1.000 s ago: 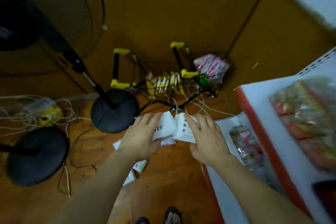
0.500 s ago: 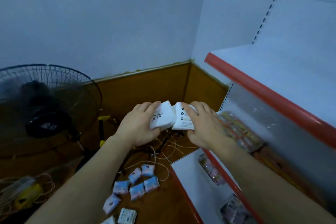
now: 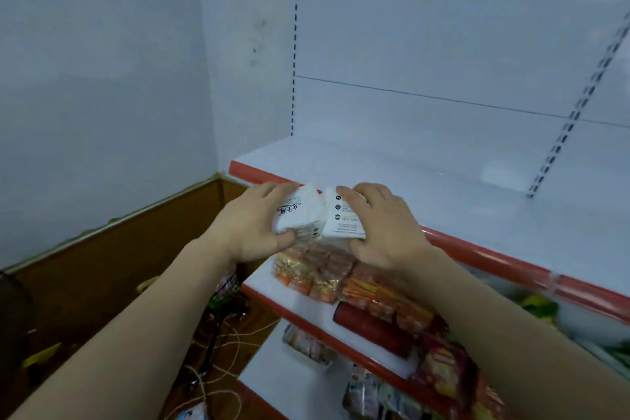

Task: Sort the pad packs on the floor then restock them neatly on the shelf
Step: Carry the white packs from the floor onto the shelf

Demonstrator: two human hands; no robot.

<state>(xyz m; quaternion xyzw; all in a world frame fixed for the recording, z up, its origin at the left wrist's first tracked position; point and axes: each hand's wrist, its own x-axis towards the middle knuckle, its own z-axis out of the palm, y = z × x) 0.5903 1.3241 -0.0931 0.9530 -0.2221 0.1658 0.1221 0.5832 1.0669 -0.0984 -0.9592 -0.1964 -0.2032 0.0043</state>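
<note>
1. The two pad packs are soft, pillowy white plastic wrappers with rounded corners and slightly crinkled sides. The left pad pack carries dark lettering on its face; the right pad pack shows small round icons and fine print.
2. They sit side by side, touching along their inner edges, held in the air just in front of the red front edge of the upper shelf, near its left corner.
3. Each pack's long axis runs roughly away from the person, toward the shelf's back panel; the printed faces tilt upward and inward toward each other.
4. The left hand grips the left pack: fingers curled over its top far edge, thumb pressed under the near edge.
5. The right hand grips the right pack the same way, fingers draped over the top, thumb tucked below at the near corner.
6. The upper shelf is smooth white metal with a glossy red strip along its front.
7. On the shelf below, glossy orange and red snack packets lie by its front edge, beside a dark red cylinder.
8. String lies loose on the brown floor.
</note>
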